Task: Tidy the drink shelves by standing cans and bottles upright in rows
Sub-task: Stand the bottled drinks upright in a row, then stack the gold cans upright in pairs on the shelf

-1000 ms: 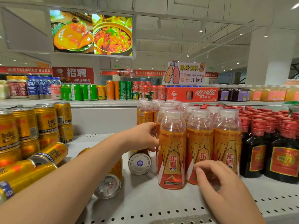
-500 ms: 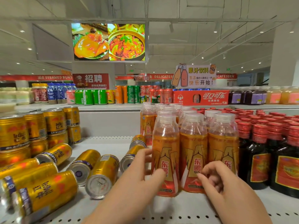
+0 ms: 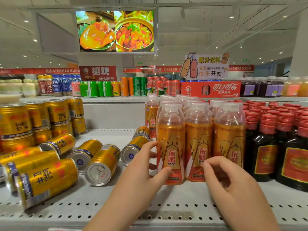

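Observation:
Orange drink bottles with clear caps stand upright in rows at the shelf's middle. My left hand (image 3: 141,170) wraps the lower part of the front-left orange bottle (image 3: 171,142), thumb on its front and fingers behind it. My right hand (image 3: 228,184) has its fingers curled against the base of the middle front bottle (image 3: 199,144), beside the right front bottle (image 3: 229,140). Several gold cans lie on their sides to the left, one big gold can (image 3: 48,180) nearest me and another (image 3: 101,164) with its pull-tab end facing me.
Upright gold cans (image 3: 15,120) are stacked at the far left. Dark bottles with red caps (image 3: 266,144) fill the right of the grey perforated shelf (image 3: 166,205). Behind, a higher shelf holds green, orange and red cans and a red carton (image 3: 210,89).
My left hand came from behind the bottles to the front-left bottle's lower side. The view shifted right and closer, showing more fallen gold cans. My right hand stayed at the bottle bases.

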A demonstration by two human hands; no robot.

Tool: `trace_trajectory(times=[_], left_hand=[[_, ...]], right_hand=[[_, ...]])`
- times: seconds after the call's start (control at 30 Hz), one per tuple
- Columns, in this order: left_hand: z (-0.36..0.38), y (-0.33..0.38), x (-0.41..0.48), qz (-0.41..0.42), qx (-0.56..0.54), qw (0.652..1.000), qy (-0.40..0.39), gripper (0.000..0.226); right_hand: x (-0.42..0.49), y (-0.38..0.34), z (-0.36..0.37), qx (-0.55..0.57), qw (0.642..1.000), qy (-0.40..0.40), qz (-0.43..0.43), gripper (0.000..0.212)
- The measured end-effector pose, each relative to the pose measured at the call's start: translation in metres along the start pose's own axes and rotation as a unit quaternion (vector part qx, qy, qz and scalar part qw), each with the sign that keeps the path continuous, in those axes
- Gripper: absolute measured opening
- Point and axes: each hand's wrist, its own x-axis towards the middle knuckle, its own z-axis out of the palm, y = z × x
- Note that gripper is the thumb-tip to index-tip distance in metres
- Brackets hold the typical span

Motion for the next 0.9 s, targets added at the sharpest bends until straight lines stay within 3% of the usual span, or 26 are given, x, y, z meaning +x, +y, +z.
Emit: trace_trajectory(times=[0.27, 0.43, 0.57, 0.67, 0.77, 0.9], left_hand=[[-0.005, -0.003, -0.007, -0.02, 0.021, 1.0, 0.004, 0.055], [-0.04, -0.008, -0.04, 0.102, 0.12, 0.983, 0.092, 0.025], [-0.095, -0.032, -0.061, 0.185, 0.25, 0.942, 0.129, 0.023], [-0.138, -0.061, -0.069, 0.182, 0.342, 0.909, 0.153, 0.029], [-0.174, -0.086, -0.073, 0.106, 0.412, 0.896, 0.125, 0.048], [-0.198, -0.103, -0.076, 0.068, 0.451, 0.887, 0.077, 0.076]], right_hand=[[-0.013, -0.013, 0.007, -0.02, 0.999, 0.001, -0.038, 0.008], [-0.032, -0.043, 0.036, 0.021, 0.996, -0.031, -0.077, 0.005], [-0.031, -0.073, 0.06, 0.041, 0.993, -0.056, -0.097, 0.006], [-0.026, -0.097, 0.081, 0.044, 0.99, -0.081, -0.11, 0.007], [-0.022, -0.117, 0.106, 0.035, 0.988, -0.105, -0.108, 0.012], [-0.015, -0.138, 0.133, -0.005, 0.991, -0.105, -0.082, 0.035]])
